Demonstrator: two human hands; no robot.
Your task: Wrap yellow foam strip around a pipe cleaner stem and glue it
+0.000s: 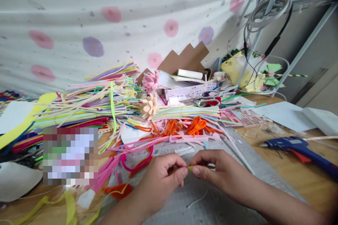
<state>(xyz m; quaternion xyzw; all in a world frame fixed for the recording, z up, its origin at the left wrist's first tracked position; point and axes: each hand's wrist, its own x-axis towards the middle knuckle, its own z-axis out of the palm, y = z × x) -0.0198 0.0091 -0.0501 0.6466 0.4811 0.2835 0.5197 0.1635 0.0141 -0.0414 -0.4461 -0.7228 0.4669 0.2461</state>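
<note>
from where i stand, both hands meet low over the grey mat (213, 205), working on something tiny. the left hand (167, 175) has its thumb and forefinger closed on one end of a small yellow strip (190, 168), and the right hand (224, 172) pinches the other end the same way, the tips of the two hands almost touching. only a short bit of yellow shows between them, so i can't tell whether it is ribbon or fuzzy stem, nor whether it is being twisted, folded or just straightened.

for a hold this fine, i'd say light pressure from the pads does best: firm enough that the strip can't slip, soft enough not to crush it. one hand should act as the anchor while the other makes small, even moves, and opening the grip a little would let the eyes check the shape. resting the wrists on the mat would help against wobble.

a loose white thread (198, 199) lies on the mat just below the hands and could catch on the work. an orange fuzzy piece (118, 190) sits near the left forearm, with yellow ribbon (70, 207) trailing beyond it. the blue glue gun (293, 144) lies off to the right, well apart from the fingers.
</note>
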